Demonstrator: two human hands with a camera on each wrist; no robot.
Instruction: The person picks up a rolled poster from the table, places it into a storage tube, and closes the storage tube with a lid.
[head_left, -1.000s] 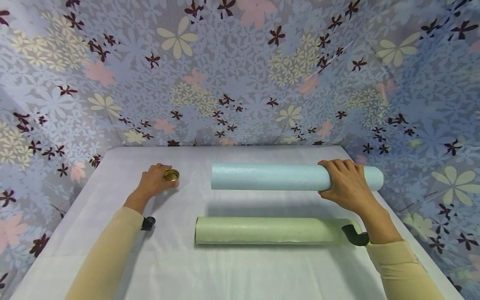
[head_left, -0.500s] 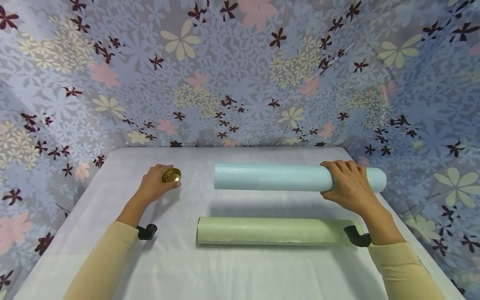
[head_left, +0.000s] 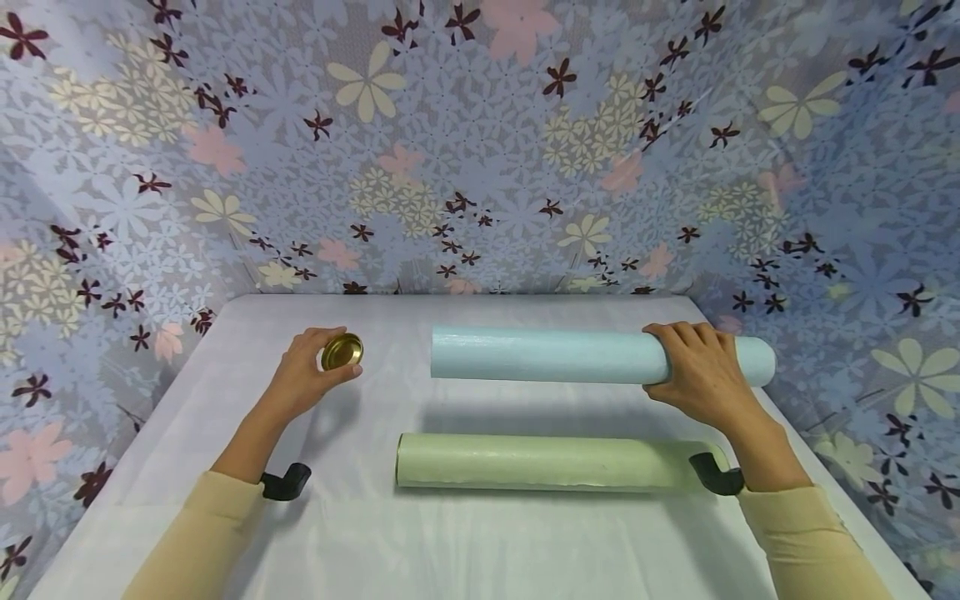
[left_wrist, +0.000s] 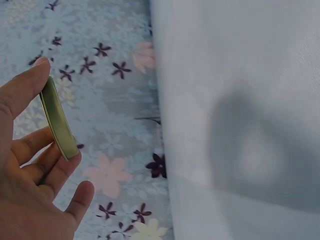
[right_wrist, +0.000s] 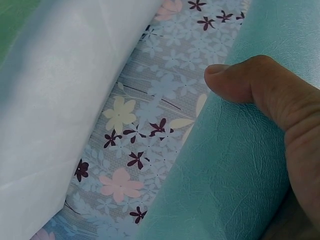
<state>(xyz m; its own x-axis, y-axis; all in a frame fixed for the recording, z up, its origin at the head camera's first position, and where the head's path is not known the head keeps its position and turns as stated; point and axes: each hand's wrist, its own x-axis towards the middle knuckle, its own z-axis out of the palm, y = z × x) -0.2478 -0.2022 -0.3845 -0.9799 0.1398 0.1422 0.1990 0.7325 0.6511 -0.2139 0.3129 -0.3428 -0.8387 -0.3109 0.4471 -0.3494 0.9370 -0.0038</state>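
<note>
My left hand (head_left: 303, 373) pinches a shallow round gold lid (head_left: 342, 352) by its rim, thumb on one side and fingers on the other. In the head view the lid's hollow side faces the camera; the left wrist view shows the lid (left_wrist: 59, 120) edge-on. Toward the right, my right hand (head_left: 701, 371) grips a long light-blue tube (head_left: 540, 354) near its right end and holds it level above the table. Its thumb (right_wrist: 240, 80) lies along the textured surface in the right wrist view. The tube's far side and the fingers around it are hidden there.
A pale green tube (head_left: 540, 462) lies across the white-covered table (head_left: 480, 542), below the blue tube in the head view. Flowered cloth (head_left: 480, 150) hangs behind the table and along both sides. Black wrist cameras (head_left: 287, 482) sit on both wrists.
My left hand has tilted the lid so more of its hollow inside faces the head camera, and the left forearm has swung slightly left. The right hand and blue tube stay nearly still.
</note>
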